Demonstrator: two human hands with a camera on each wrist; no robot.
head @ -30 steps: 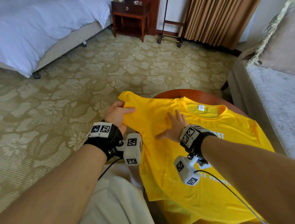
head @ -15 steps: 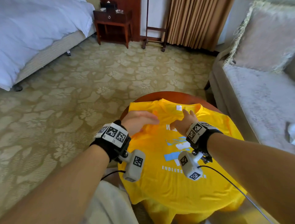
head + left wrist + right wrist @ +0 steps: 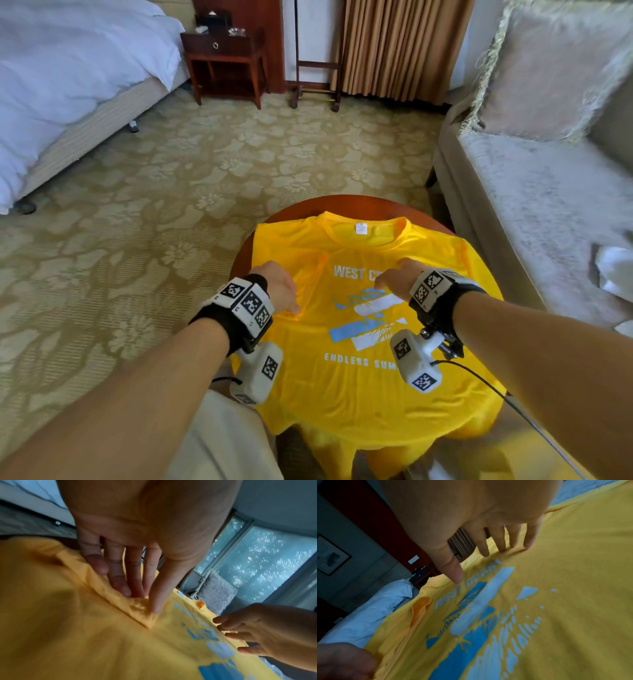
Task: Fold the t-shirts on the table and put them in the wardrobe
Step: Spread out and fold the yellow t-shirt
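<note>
Bed (image 3: 68,85) far left, nightstand (image 3: 224,58) beyond it, patterned carpet (image 3: 137,222) between. Left hand (image 3: 279,286) at the left edge of the round table (image 3: 342,205): fingers (image 3: 120,586) straight and close together, thumb alongside, pressing the tucked-in sleeve (image 3: 137,609) flat onto the shirt front; holding nothing, pinching nothing that shows. Yellow t-shirt (image 3: 342,394) lies print-up across the table, collar toward the far edge, hem draped over the near edge. Right hand (image 3: 397,277) at mid-chest near the lettering, fingers spread and fairly straight, tips touching the cloth; also empty. Sofa (image 3: 548,222) just beside the table's right edge. Wardrobe not in view. Judgement: first side fold in hand, right sleeve still to do. Risks: the fabric looks thin and slick, so the sleeve may spring back once the left hand lifts; the overhanging hem could drag the shirt off the near edge; the small round top leaves the right side unsupported, inviting a crooked fold.
</note>
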